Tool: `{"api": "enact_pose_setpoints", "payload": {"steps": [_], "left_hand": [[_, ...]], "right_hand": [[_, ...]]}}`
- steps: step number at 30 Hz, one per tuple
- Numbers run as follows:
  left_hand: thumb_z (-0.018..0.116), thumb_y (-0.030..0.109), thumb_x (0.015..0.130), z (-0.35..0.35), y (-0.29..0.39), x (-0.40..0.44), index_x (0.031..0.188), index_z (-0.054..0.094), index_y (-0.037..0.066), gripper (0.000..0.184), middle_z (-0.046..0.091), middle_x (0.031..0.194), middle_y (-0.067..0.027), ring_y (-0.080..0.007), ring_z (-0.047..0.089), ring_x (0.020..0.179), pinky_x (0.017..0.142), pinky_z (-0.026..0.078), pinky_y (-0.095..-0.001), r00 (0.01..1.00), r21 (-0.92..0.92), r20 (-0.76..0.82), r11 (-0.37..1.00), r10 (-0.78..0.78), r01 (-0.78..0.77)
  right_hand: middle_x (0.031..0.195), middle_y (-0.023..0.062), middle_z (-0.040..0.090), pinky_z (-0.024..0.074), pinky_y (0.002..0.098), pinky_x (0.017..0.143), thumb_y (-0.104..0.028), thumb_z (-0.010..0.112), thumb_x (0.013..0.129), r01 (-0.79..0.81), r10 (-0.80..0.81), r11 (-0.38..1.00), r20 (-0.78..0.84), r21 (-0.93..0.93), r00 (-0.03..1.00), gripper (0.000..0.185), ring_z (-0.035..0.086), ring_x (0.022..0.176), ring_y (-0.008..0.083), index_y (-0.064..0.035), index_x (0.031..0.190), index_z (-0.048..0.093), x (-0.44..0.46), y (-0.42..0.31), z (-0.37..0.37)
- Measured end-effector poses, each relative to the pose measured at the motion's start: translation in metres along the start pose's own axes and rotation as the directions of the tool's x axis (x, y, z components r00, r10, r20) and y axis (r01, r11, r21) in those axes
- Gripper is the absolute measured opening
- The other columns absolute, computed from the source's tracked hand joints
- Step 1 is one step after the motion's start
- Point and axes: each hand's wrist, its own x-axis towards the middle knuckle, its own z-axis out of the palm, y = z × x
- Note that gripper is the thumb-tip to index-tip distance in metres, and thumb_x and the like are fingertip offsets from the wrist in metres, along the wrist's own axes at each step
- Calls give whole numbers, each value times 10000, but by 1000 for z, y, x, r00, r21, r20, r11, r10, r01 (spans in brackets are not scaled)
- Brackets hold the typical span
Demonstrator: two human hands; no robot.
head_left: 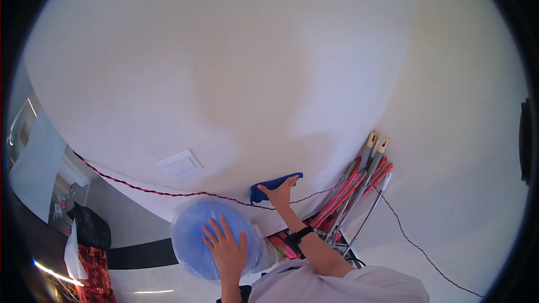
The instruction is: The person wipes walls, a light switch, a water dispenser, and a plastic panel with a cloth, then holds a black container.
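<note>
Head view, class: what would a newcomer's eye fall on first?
Probably the big blue round thing in clear plastic, low and left of centre, with the left grip spread over it. Next comes the blue cloth at the right grip, by the white wall, then the red and silver poles leaning right of centre.

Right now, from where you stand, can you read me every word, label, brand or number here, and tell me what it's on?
No text can be read anywhere.
Wall switch: no readable marking.
Blue cloth: no lettering visible.
Red-and-black patterned item: too blurred to tell whether it carries words.
</note>
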Motion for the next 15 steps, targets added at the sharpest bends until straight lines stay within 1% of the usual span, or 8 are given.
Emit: {"api": "enact_pose_setpoints", "payload": {"steps": [4,6,7,9,10,12,13,15], "left_hand": [[463,475,999,-1,0,0,1564,229,10,768,210,1585,-327,-564,116,1462,1152,162,-657,1000,8,10,1000,13,-13],[463,479,998,0,1,0,1566,219,8,777,201,1587,-328,-565,111,1462,1155,154,-655,1000,5,18,1000,8,-8],[463,479,998,0,1,0,1566,219,8,777,201,1587,-328,-565,111,1462,1155,154,-655,1000,7,22,1000,9,-9],[462,480,999,-1,0,0,1566,217,3,780,193,1589,-328,-567,105,1462,1158,144,-652,1000,4,22,1000,15,-15],[462,480,999,-1,0,0,1566,217,3,780,193,1589,-328,-567,105,1462,1158,144,-652,1000,11,23,1000,14,-14],[467,483,996,-1,-1,1,1566,215,2,787,186,1591,-329,-569,103,1462,1159,139,-652,999,4,42,1000,9,-9],[467,483,996,-1,-1,1,1566,215,2,787,186,1591,-329,-569,103,1462,1159,139,-652,999,3,43,1000,9,-9],[475,484,991,-1,0,-1,1567,213,4,794,183,1590,-332,-567,102,1462,1157,141,-653,999,-9,40,1000,23,-23]], "right_hand": [[1528,455,-57,207,506,1207,-695,840,595,57,-58,997,-12,-58,998,1576,19,1468,557,197,1449,-139,-14,-14,6],[1526,459,-64,187,502,1213,-723,814,604,82,-82,996,28,19,996,1577,-20,1472,551,204,1444,-146,-23,-28,8],[1526,459,-64,187,502,1213,-723,814,604,77,-78,997,28,19,997,1577,-20,1472,551,204,1444,-146,-24,-34,9],[1528,457,-77,178,489,1215,-740,793,618,15,-18,993,21,119,1000,1560,-34,1475,545,193,1459,-131,-24,-43,14],[1528,457,-77,178,489,1215,-740,793,618,11,-14,992,23,124,1000,1560,-34,1475,545,193,1459,-131,-23,-43,15],[1557,423,-73,244,430,1198,-666,835,643,-18,17,1000,43,20,999,1519,25,1499,491,171,1477,-120,-17,-42,9],[1557,423,-73,244,430,1198,-666,835,643,-19,18,1000,43,18,999,1519,25,1499,491,171,1477,-120,-15,-42,5],[1599,362,-29,209,419,1211,-700,744,733,-86,67,981,113,175,991,1414,97,1513,434,129,1510,-97,-15,-36,-5]]}}
